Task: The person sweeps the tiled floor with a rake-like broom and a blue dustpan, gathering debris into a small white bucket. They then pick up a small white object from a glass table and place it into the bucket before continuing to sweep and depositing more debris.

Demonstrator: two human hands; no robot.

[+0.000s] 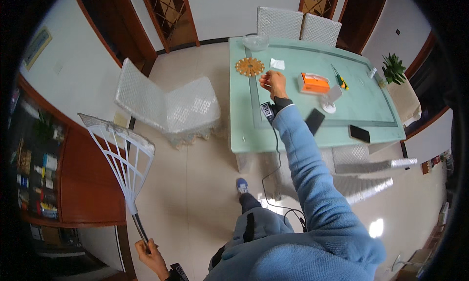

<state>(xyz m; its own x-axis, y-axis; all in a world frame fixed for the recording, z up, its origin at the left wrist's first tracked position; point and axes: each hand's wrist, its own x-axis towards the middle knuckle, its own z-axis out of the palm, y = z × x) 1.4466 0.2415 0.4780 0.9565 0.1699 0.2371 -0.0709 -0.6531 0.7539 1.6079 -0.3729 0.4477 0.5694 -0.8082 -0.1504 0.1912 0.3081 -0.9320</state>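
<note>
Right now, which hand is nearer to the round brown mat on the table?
The right hand: it is over the table, just right of the round brown mat. The left hand is well away from the table, gripping a white fan-shaped tool by its handle.

- Light blue fleecy top (298,256), its long sleeve (312,168) pale-edged at the cuff
- Black right wristband (282,103) with a black-and-white patterned tag (266,111)
- Black left wristband (172,275), similarly marked
- Thin black cable (264,188), looped near the waist
- Dark trousers (250,202)
- Blue shoe (242,185) with white
</note>
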